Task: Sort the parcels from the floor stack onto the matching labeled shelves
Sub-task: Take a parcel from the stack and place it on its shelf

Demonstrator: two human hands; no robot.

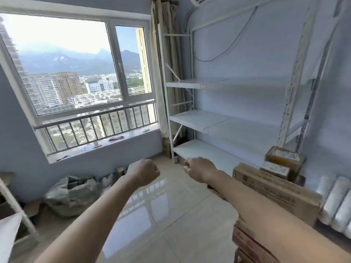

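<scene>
Above the glossy tiled floor (171, 215), in front of a white metal shelving unit (209, 120), two bare forearms reach forward side by side. The left hand (143, 171) is curled into a loose fist with the knuckles up, and nothing shows inside it. The right hand (199, 168) is curled the same way, fingers folded under, gripping nothing that can be seen. The two fists are close together but apart, both short of the unit's lowest shelf.

The shelving unit stands against a pale blue wall, with three white boards one above another; small labels sit on the front edges of the upper two, too blurred to read. Just right of the unit's lower end, under and beyond the right forearm, is the stack of cardboard parcels — a long brown carton (275, 192) lies on top nearest the arm, with two smaller boxes (284, 162) bearing white shipping labels behind it, closer to the unit. More brown cartons show beneath, at the lower right edge.

Left of the unit hangs a beige curtain (167, 73), and beyond it a large window (76, 73) with a railing looks out on tower blocks and mountains. Below the window, on the floor, sits a crumpled grey plastic sack (72, 194). Far right of the unit — white wrapped rolls (336, 202).
</scene>
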